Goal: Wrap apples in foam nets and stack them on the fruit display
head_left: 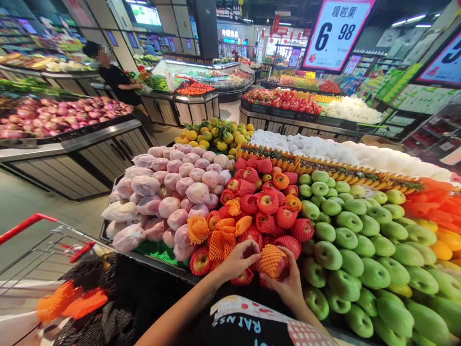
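Observation:
An apple (pixel 283 269) in an orange foam net (pixel 271 261) rests in my right hand (pixel 290 284), whose fingers curve around its right side and underneath. My left hand (pixel 236 258) is at the net's left edge, thumb and forefinger drawn together in a pinch on the foam. Both hands are over the front of a heap of red apples (pixel 268 202), many in red foam nets. Loose orange foam nets (pixel 222 245) lie on the heap just beyond my left hand.
Wrapped pinkish fruit (pixel 178 218) is piled on the left, green apples (pixel 374 271) on the right. Yellow-green citrus (pixel 216 134) sits behind. A shopping cart (pixel 43 254) stands at my left. Farther off, a person (pixel 117 79) stands beside a vegetable stand. Price signs (pixel 336 36) hang overhead.

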`<state>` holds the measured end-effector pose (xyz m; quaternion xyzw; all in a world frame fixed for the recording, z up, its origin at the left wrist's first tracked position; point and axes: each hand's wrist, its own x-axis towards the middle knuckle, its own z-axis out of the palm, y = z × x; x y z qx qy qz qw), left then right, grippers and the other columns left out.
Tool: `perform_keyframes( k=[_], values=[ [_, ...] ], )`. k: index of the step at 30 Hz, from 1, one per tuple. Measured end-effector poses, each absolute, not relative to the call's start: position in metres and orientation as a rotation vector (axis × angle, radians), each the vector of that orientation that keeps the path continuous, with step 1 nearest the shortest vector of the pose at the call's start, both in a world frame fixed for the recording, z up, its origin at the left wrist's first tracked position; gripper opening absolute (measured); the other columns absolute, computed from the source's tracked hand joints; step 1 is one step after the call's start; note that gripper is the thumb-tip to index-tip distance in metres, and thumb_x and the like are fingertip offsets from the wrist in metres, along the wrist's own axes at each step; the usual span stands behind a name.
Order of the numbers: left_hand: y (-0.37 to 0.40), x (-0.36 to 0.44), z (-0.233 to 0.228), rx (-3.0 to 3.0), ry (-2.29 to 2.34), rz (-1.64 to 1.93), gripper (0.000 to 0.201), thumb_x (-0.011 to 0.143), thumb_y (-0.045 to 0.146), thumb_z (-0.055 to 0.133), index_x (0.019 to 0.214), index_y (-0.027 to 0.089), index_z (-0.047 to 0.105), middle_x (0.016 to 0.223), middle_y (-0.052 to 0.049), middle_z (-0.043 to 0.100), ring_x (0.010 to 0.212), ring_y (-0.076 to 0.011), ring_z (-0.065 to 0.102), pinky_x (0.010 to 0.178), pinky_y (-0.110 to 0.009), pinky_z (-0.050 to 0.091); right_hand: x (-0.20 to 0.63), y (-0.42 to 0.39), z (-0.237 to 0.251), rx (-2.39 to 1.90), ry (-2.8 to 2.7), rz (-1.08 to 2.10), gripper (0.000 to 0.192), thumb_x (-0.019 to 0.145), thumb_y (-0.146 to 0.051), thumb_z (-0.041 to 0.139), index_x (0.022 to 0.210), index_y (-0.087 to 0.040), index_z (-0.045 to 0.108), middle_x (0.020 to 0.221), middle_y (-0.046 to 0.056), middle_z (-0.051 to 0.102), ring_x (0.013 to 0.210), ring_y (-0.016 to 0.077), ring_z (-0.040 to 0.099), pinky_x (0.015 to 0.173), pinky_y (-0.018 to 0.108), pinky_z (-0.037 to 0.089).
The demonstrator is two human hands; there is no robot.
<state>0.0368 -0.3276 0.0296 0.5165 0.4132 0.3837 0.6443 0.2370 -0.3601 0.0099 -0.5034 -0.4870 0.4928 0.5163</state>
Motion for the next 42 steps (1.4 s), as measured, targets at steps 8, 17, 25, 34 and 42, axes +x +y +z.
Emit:
perform_keyframes(
  k=[8,17,25,34,42],
  values=[
    [-0.307,0.004,0.044,1.56,1.253,0.982,0.018,0.096,0.032,0.058,0.106,0.02,0.066,0.118,-0.011,0.065,0.115,-0.025,0.058,0.108,-0.044,0.043,0.275,-0.262,0.044,-1.313,-1.465,0.676,0.073,0.06,-0.035,0.092,0.125,-0.026,0.06,0.123,0.009,0.066,0.112,0.0317,0.061,0.105,0.052,0.047],
    [-0.286,-0.017,0.026,1.934,1.549,0.634,0.03,0.088,0.023,0.066,0.116,0.026,0.076,0.149,-0.013,0.053,0.146,-0.0387,0.037,0.118,-0.065,0.032,0.315,-0.078,0.061,-1.824,-1.786,0.31,0.076,0.066,-0.033,0.077,0.135,-0.017,0.05,0.127,0.016,0.05,0.108,0.0302,0.057,0.097,0.044,0.048],
    [-0.277,-0.025,0.012,1.853,1.589,0.995,0.027,0.094,0.024,0.06,0.119,0.024,0.068,0.124,-0.01,0.07,0.124,-0.0286,0.062,0.107,-0.052,0.052,0.311,-0.021,0.035,-1.84,-2.162,0.641,0.076,0.054,-0.016,0.081,0.127,-0.015,0.057,0.116,0.013,0.069,0.105,0.0304,0.065,0.091,0.035,0.049],
    [-0.267,-0.023,0.003,1.677,1.659,1.345,0.036,0.091,0.026,0.066,0.125,0.023,0.054,0.12,-0.009,0.068,0.115,-0.0258,0.068,0.101,-0.045,0.056,0.325,0.001,0.039,-1.795,-2.219,0.791,0.121,0.041,-0.03,0.093,0.151,-0.019,0.042,0.151,0.02,0.051,0.14,0.0434,0.047,0.116,0.053,0.037],
    [-0.265,-0.029,-0.016,1.601,1.636,1.315,0.042,0.085,0.013,0.062,0.123,0.024,0.049,0.118,-0.007,0.067,0.108,-0.0241,0.072,0.092,-0.041,0.061,0.285,0.082,0.066,-1.801,-2.106,0.715,0.044,0.097,-0.035,0.054,0.136,-0.017,0.059,0.13,0.01,0.07,0.115,0.0226,0.067,0.101,0.035,0.053]
  ],
)
